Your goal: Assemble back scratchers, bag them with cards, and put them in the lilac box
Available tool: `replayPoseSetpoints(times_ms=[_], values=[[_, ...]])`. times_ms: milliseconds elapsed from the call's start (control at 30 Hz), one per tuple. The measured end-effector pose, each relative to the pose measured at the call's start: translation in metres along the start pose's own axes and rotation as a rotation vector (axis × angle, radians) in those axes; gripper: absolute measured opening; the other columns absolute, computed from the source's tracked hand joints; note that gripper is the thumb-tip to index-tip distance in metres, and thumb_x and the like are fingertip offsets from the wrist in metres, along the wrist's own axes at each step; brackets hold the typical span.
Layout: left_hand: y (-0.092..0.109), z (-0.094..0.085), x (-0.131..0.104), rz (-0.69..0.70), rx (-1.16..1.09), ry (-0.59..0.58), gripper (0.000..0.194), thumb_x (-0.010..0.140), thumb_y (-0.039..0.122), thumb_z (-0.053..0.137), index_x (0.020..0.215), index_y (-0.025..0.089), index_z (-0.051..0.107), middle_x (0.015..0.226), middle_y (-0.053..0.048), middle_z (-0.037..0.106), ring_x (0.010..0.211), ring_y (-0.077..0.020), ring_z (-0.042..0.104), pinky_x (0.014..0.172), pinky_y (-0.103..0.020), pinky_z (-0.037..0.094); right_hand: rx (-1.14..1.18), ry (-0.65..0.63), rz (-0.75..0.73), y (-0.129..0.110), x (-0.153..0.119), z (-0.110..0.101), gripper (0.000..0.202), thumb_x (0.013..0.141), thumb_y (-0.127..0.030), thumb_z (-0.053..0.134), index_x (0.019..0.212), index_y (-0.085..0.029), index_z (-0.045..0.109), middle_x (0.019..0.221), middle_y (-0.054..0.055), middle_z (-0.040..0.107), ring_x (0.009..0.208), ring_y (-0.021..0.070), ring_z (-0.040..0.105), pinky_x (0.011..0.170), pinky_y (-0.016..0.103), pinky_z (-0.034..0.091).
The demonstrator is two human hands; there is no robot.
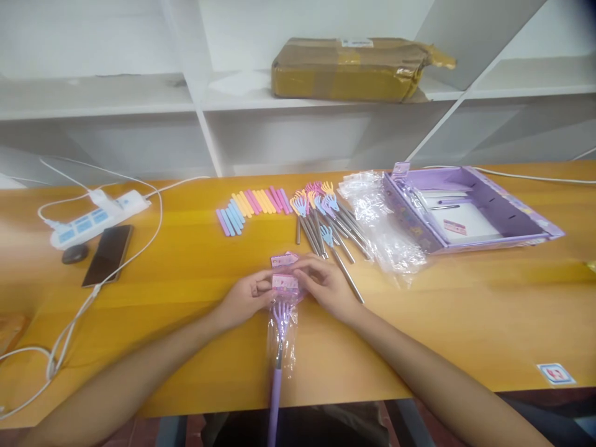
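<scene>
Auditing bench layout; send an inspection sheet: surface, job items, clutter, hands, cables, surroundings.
Surface: yellow-brown wooden table; spills, nothing seen.
Job items: purple claw-headed stick, partly in clear plastic sleeve; pink printed card above; metal-shafted claw sticks, short pastel rods, clear plastic bags, open purple box beyond.
Clutter: black phone, small rounded black object.
Hands: left and right fingers at card.
Cables: white cables, loose by phone; white power strip.
Surroundings: white shelving, brown taped parcel on it.
</scene>
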State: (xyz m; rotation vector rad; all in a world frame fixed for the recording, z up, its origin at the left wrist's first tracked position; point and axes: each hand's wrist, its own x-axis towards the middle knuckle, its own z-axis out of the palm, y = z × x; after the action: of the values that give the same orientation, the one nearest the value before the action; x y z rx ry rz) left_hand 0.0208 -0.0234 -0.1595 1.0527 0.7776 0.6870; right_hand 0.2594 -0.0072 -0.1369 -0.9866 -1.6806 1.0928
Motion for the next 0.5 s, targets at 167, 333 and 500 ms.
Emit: replayPoseSetpoints(times_ms=[167,333,500], values=[[-0.0019,-0.0026,0.0015,0.014,0.002,0.037,0.044,0.095,0.04,0.077,0.13,0.016,0.071,0.125,-0.018,0.078,0.111,-0.0285,0.076,0.102,-0.042,0.056,-0.184,-0.104,-0.209,-0.0004,-0.0049,-0.0039,0.016,0.103,-0.024,0.063,0.109,-0.026,0.077,0.108,0.008,0.062,0.099,0.021,0.066,0.075,0.034,0.058],[-0.0055,-0.0053,0.0015,0.029,0.005,0.081,0.04,0.096,0.038,0.075,0.129,0.016,0.07,0.121,-0.016,0.078,0.109,-0.0254,0.075,0.099,-0.037,0.054,-0.293,-0.152,-0.372,0.0012,-0.0065,-0.0025,0.022,0.101,-0.013,0.061,0.114,-0.025,0.073,0.11,0.008,0.06,0.097,0.0201,0.065,0.078,0.035,0.058],[-0.0011,-0.0036,0.0021,0.015,0.02,0.067,0.039,0.093,0.035,0.079,0.126,0.017,0.069,0.121,-0.013,0.077,0.109,-0.0244,0.074,0.098,-0.036,0.054,-0.364,-0.164,-0.427,-0.002,-0.0044,-0.0052,0.02,0.101,-0.015,0.061,0.115,-0.025,0.071,0.113,0.009,0.063,0.106,0.0224,0.064,0.088,0.04,0.057]])
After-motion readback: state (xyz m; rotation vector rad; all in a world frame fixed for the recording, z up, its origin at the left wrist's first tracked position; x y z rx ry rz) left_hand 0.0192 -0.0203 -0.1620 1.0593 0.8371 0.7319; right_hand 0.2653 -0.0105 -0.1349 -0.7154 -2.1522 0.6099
